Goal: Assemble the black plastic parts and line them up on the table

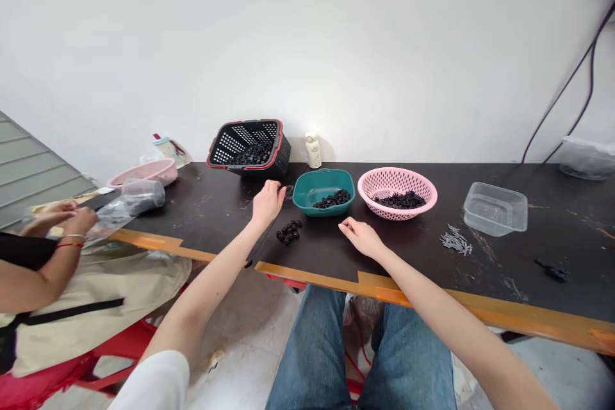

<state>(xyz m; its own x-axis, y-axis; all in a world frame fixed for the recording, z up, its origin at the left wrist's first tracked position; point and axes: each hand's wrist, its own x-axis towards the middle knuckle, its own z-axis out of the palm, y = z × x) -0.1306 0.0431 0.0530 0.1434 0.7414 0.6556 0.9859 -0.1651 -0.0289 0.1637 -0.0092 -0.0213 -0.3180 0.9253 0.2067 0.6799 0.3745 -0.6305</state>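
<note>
Just past the curled fingers (278, 188) of the left hand (268, 204), a teal bowl (300, 189) of small black parts is set on the surface (216, 218); whether anything is pinched there cannot be told. Between the hands, a loose heap of black parts (289, 232) is spread. Beside it, the right hand (362, 237) is laid flat, its fingers released.

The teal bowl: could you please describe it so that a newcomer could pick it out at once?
On the black-topped workbench, find the pink perforated basket. Just left of it sits the teal bowl, solid-walled and holding small black pieces.
</note>
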